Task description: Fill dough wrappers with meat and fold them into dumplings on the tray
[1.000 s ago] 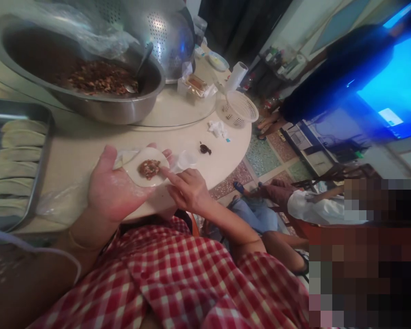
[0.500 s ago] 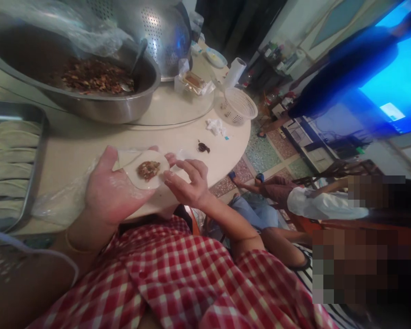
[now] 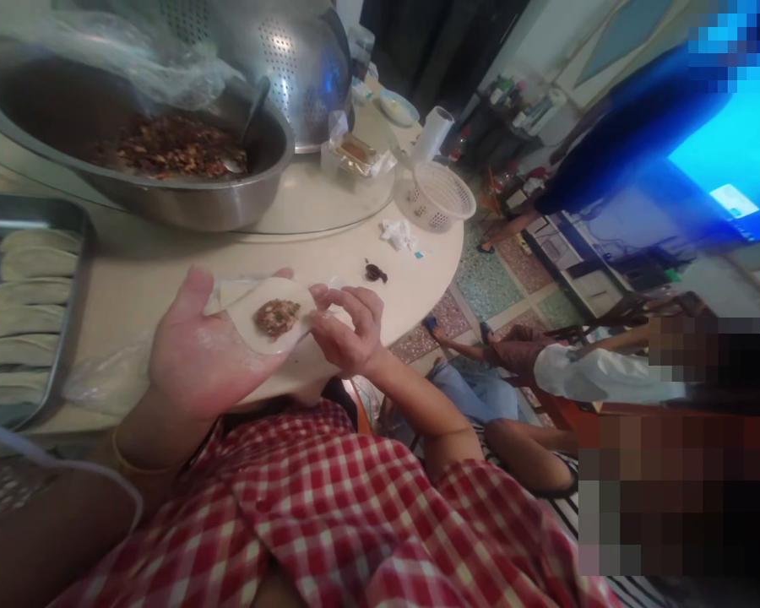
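Observation:
My left hand (image 3: pixel 206 355) lies palm up over the table edge, fingers flat, with a round white dumpling wrapper (image 3: pixel 267 333) resting on them. A small mound of brown minced filling (image 3: pixel 277 317) sits in the wrapper's middle. My right hand (image 3: pixel 348 329) is at the wrapper's right rim, its fingers curled and pinching that edge. Both hands are dusted with flour. A red and white checked shirt fills the bottom of the view.
A big steel bowl (image 3: pixel 183 207) of minced filling with a spoon (image 3: pixel 248 127) stands at the back, a colander (image 3: pixel 291 67) behind it. A steel tray (image 3: pixel 69 312) of folded dumplings is at left. A white basket (image 3: pixel 443 196) and crumpled tissue (image 3: pixel 398 234) lie right. People sit beyond the table.
My right hand went from pointing a finger at the filling to curling its fingers round the wrapper's right edge. My left hand with the wrapper stayed almost in place.

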`<state>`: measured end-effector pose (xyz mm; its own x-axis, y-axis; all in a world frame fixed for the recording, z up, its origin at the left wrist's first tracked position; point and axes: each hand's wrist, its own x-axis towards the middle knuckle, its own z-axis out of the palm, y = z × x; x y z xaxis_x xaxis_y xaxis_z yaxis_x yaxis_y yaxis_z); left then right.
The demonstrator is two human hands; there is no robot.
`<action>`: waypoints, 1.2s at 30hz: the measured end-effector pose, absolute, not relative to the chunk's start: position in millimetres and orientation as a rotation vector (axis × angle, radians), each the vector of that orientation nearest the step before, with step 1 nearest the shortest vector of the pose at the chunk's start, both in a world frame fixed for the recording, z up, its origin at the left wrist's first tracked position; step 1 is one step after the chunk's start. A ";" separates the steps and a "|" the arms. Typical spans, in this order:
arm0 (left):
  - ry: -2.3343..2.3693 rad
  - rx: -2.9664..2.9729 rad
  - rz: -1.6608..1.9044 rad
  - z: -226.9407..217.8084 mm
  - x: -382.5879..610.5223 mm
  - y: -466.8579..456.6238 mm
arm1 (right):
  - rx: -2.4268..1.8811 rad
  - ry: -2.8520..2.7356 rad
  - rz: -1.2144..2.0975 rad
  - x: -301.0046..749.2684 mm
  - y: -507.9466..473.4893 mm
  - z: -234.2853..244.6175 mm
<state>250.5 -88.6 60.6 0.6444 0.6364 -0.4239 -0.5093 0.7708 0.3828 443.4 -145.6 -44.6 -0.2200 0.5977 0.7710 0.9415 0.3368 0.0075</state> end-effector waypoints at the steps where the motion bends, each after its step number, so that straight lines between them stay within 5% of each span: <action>1: 0.589 0.226 0.665 61.8 250.7 -89.3 | -1.350 -1.909 -0.622 442.9 -143.5 -42.6; 20: 0.481 0.232 0.412 39.8 249.6 -96.7 | -1.065 -2.324 -0.234 442.5 -154.5 -33.1; 36: 0.566 0.546 0.448 -1.3 242.5 -102.6 | -1.464 -1.996 -0.195 405.3 -172.5 -26.0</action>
<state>242.5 -102.6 -1.3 0.7571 0.5332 -0.3775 -0.2446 0.7671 0.5931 405.3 -172.5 -26.0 -0.1681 0.8006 0.5752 0.8967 0.3666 -0.2481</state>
